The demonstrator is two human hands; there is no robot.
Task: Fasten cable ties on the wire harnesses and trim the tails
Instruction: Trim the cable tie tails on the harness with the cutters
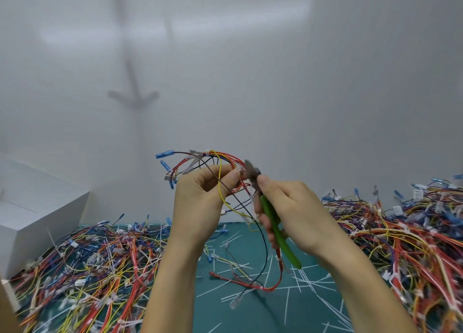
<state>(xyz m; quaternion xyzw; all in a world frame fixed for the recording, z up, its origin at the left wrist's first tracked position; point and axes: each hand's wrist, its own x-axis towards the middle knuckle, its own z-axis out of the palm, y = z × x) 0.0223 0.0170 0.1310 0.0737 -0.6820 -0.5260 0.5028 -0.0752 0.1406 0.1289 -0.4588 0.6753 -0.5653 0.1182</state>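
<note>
My left hand [200, 194] holds a wire harness [210, 158] of red, yellow, black and brown wires up in front of me, thumb and fingers pinching the bundle. Blue and white connectors [165, 166] stick out at its left end, and its lower wires [260, 270] dangle to the mat. My right hand [288, 207] grips green-handled cutters [275, 227]. Their metal jaws [250, 172] sit right against the pinched spot, beside my left fingertips. A white cable tie [208, 153] wraps the bundle near its top.
A green cutting mat [250, 315] lies below, strewn with trimmed white tie tails [303, 277]. Heaps of coloured harnesses fill the left [95, 270] and right [400, 232] sides. A white box [37, 212] stands at the left. A white wall [250, 69] rises behind.
</note>
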